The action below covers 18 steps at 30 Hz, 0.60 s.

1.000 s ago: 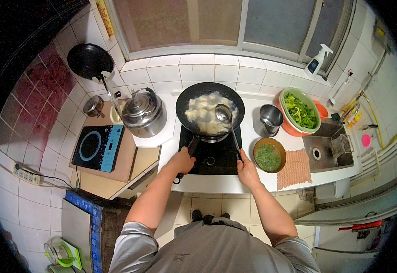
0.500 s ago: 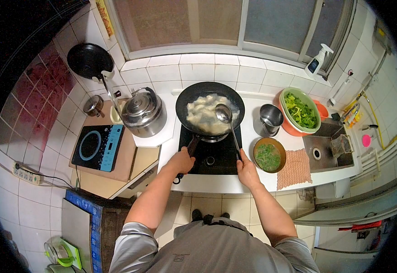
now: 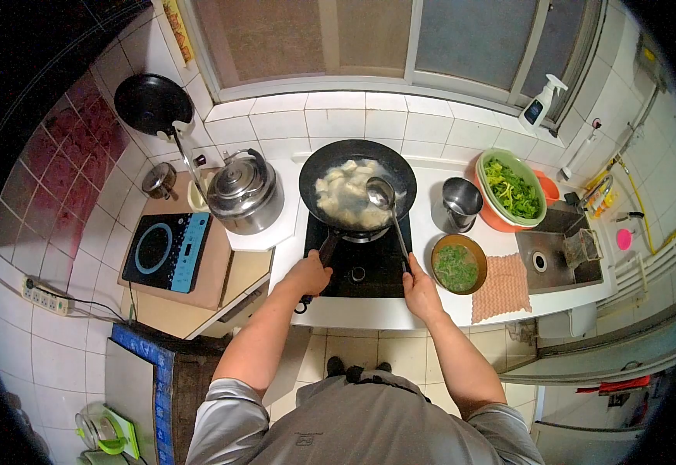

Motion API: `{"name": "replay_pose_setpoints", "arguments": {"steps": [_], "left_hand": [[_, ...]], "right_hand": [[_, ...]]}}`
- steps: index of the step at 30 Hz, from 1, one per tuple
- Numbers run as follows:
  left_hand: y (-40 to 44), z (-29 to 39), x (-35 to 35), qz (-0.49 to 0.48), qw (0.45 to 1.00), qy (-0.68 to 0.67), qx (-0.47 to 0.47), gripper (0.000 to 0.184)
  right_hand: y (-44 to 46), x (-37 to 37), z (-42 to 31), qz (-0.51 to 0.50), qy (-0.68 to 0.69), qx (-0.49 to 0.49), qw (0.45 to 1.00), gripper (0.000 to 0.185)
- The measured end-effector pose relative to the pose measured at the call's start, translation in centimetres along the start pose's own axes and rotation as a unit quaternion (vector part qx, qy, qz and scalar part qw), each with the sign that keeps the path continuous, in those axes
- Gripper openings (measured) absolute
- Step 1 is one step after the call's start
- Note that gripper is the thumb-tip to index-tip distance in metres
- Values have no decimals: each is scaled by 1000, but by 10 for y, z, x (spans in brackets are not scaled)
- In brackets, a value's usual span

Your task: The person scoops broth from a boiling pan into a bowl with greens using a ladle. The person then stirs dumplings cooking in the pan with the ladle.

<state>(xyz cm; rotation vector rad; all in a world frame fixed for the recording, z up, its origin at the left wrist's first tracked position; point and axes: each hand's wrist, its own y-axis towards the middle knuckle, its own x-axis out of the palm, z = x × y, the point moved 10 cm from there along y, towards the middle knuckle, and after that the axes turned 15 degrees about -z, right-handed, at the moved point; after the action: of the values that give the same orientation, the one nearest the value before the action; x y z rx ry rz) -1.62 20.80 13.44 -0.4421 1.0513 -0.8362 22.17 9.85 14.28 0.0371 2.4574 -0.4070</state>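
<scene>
My left hand (image 3: 310,274) is wrapped round the dark handle of a black wok (image 3: 319,159), which sits on a black cooktop (image 3: 376,271). In the wok, pale dumplings (image 3: 345,190) lie in cloudy liquid. My right hand (image 3: 421,291) grips the long handle of a metal ladle (image 3: 381,194), whose bowl is over the right part of the wok, at the dumplings. A brown bowl (image 3: 482,271) with chopped greens in liquid stands to the right of my right hand. Behind it is a metal cup (image 3: 462,203).
Left of the wok stands a steel kettle (image 3: 243,194), with an induction plate (image 3: 167,252) beyond it. On the right are a basin of leafy greens (image 3: 513,190), a pinkish cloth (image 3: 500,291) and a sink (image 3: 543,240). A spray bottle (image 3: 539,105) rests on the sill.
The dumplings have shifted a little in the liquid, and the dark wok wall shows more at their left and right edges. My hands and the ladle have hardly moved.
</scene>
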Motion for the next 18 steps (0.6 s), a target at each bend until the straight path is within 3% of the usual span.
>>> {"name": "replay_pose_setpoints", "arguments": {"steps": [18], "left_hand": [[4, -2, 1, -2, 1000, 8, -2, 44]], "right_hand": [[-3, -2, -4, -5, -3, 20, 1000, 50]]}}
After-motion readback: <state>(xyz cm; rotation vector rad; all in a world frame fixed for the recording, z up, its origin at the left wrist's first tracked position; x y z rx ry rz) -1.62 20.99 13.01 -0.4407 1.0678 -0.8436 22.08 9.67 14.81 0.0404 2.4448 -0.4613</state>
